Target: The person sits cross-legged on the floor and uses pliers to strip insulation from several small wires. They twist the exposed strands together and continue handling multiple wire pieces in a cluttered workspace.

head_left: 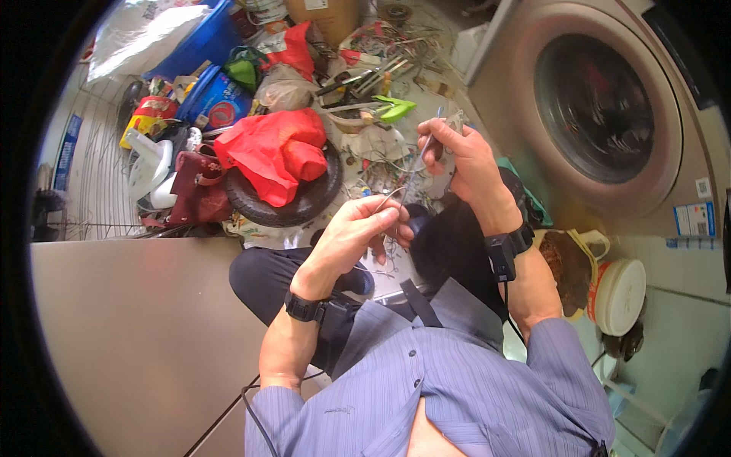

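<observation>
My left hand [356, 234], its fingers closed in a pinch, holds a thin wire [390, 196] in front of my lap. Loose thin strands dangle below its fingertips. Higher and to the right, my right hand [470, 164] is closed with thumb against forefinger. Thin strands [412, 172] stretch between the two hands, and the right fingers grip their upper end. A small bluish tip and a pale squarish piece show just beyond the right fingers; what they are, I cannot make out. Both wrists wear black straps with small boxes.
A red bag [278, 152] lies on a black tyre [324, 190] ahead to the left. Blue tubs, a maroon handbag [198, 190] and mixed scraps crowd the floor. A washing machine [502, 91] stands at right, above a white bucket [620, 297]. A smooth beige panel [145, 320] is at left.
</observation>
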`<state>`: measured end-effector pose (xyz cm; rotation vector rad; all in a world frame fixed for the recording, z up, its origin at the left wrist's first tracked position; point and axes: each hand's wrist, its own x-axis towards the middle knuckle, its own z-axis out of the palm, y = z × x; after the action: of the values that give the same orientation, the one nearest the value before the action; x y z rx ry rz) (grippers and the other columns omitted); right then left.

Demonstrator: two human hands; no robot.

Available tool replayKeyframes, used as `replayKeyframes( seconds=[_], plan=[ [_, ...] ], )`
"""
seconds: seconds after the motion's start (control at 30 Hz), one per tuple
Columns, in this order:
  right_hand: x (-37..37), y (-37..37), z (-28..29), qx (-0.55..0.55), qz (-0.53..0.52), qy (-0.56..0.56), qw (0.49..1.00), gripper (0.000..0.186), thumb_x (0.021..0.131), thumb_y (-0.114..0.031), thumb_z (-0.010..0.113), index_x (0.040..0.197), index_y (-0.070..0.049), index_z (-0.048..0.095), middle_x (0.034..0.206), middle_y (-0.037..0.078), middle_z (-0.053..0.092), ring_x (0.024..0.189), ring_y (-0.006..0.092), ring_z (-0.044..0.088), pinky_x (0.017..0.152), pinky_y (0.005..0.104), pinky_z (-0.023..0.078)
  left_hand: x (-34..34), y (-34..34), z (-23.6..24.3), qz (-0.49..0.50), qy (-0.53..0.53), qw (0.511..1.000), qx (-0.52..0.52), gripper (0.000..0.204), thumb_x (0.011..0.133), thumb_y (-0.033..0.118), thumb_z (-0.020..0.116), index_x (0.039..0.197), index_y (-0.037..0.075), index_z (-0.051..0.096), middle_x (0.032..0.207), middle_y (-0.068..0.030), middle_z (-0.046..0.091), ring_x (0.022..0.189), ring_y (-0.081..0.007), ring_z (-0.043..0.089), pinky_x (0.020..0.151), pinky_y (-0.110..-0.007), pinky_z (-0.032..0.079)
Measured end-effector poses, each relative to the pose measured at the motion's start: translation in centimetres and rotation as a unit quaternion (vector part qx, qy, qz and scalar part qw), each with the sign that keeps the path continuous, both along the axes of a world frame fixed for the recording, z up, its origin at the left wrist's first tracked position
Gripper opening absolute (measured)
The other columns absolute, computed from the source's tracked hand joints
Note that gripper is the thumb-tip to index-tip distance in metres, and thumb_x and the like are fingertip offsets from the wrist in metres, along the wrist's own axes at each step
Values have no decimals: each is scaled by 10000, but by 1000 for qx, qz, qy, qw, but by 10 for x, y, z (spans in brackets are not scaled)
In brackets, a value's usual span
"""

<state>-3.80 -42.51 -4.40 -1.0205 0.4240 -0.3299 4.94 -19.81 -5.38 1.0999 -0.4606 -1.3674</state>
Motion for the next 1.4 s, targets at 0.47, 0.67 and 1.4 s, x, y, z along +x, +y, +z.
replayKeyframes(
  seconds=[0.47,0.67,1.4],
  plan=[
    [58,-2,-36,50,102,26,993,221,979,-252,708,917,-39,703,730,12,666,585,80,585,523,240,431,76,-36,-14,-16,1,999,47,377,1054,329,569,1237,1,607,1108,-140,727,1009,-207,726,594,-276,579],
    [58,-16,-39,82,37,73,993,250,1004,-289,682,963,-43,689,779,12,664,602,85,574,537,232,436,77,-31,-23,-28,32,998,56,361,1040,298,607,1226,-11,618,1068,-132,742,987,-212,743,564,-265,564],
    [46,5,-41,-276,202,223,913,281,925,-257,685,804,-4,699,651,20,628,586,87,567,545,290,451,53,-28,-45,74,-121,983,114,242,1065,216,569,1164,3,623,990,-112,733,864,-168,739,563,-251,579]
  ],
)
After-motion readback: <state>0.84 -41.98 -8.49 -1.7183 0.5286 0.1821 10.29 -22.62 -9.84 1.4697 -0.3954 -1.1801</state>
